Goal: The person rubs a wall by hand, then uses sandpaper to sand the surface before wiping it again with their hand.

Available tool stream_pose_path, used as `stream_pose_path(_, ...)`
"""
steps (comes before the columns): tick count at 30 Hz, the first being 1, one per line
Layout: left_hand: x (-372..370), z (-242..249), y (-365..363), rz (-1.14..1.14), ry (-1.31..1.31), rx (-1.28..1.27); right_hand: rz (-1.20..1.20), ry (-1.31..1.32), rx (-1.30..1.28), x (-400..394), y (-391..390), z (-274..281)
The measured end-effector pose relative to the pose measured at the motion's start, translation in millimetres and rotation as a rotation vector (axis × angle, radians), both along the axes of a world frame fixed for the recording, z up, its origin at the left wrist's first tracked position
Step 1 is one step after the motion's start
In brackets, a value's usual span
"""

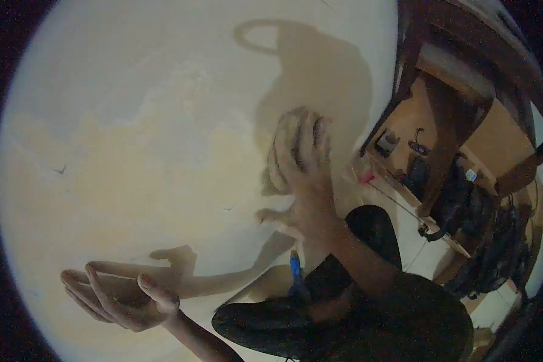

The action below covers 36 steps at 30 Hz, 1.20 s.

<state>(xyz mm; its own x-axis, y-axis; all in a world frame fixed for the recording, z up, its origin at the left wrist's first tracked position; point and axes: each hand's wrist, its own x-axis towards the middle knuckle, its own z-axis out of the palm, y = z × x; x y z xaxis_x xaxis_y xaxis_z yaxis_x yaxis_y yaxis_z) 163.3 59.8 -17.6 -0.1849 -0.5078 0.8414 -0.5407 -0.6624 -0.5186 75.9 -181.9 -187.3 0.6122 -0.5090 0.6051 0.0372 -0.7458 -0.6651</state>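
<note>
A broad pale surface [163,181], painted in cloudy grey-blue and yellow patches, fills most of the view. Against it, in the middle, my right hand [308,163] has slightly curved, blurred fingers with gaps between them, its thumb held well apart. At the lower left my left hand [123,295] is open and turned palm up, its fingers stretched out and nothing on the palm. Below my right hand a slim tool with a blue handle [295,265] stands beside my dark-clothed leg [259,317].
Small bird-like marks [60,170] dot the painted surface, and shadows of my head and arms fall across it. To the right, a brown wooden or cardboard compartment [507,139] holds small items. Dark bundled things [489,241] lie near it, beside a small red object [366,176].
</note>
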Motion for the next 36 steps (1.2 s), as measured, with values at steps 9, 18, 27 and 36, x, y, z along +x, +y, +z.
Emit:
stream_pose_path(9,6,-2,2,-0.03,0.033,-0.045,0.026,-0.006,-0.04,1,4,-18)
stream_pose_path(18,2,1,3,0.015,-0.01,-0.011,0.056,-0.024,0.031,-7,14,-14)
stream_pose_path(27,0,1,2,-0.023,0.02,-0.032,0.063,-0.012,-0.059,-6,9,-9)
stream_pose_path(36,3,12,-9,-0.046,-0.023,-0.005,0.054,0.039,-0.029,-7,-2,2)
